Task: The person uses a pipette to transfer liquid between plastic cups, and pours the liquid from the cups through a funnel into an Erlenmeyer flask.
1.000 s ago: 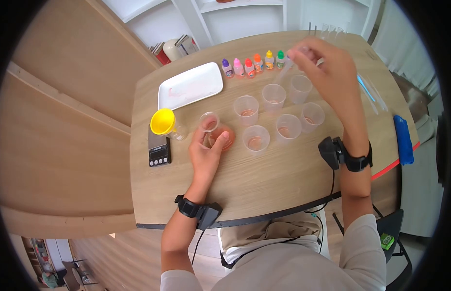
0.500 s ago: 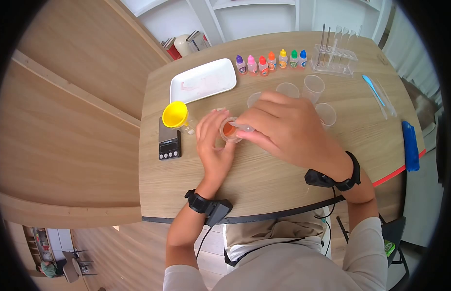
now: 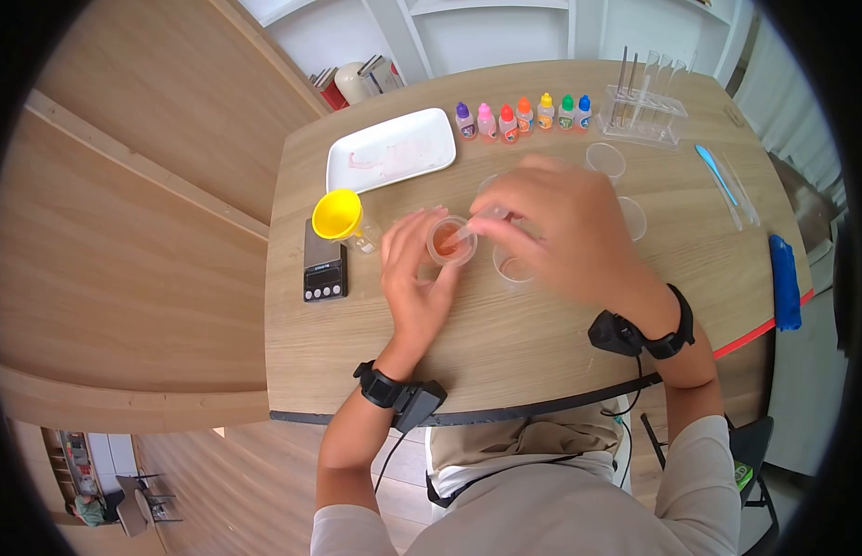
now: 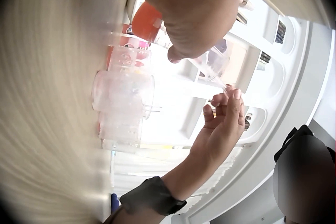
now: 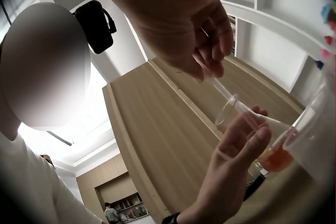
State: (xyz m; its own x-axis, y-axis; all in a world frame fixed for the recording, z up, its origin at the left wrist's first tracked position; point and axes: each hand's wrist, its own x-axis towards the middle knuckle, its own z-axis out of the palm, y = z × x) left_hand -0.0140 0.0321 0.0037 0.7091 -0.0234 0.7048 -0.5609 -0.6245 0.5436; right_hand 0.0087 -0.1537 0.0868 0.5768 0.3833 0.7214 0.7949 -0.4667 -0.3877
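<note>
Count off the worktop [image 3: 357,343]: seven dropper bottles [image 3: 509,125], one white tray [image 3: 391,151], one yellow funnel [image 3: 337,215], one small glass bottle [image 3: 366,240], one digital scale [image 3: 325,280]. Clear plastic cups [image 3: 514,268] — at least four, some partly covered, so exact total can't be told. One flask [image 3: 452,240], one pipette [image 3: 472,226]. Test tube rack [image 3: 640,120]: one. Test tubes [image 3: 650,76] — at least three, too fine to tell beyond that. Dark rods [image 3: 623,76]: two. Blue spatula [image 3: 716,173]: one. Clear sticks [image 3: 726,206] by it: at least two. Blue bundle [image 3: 784,283]: one.
</note>
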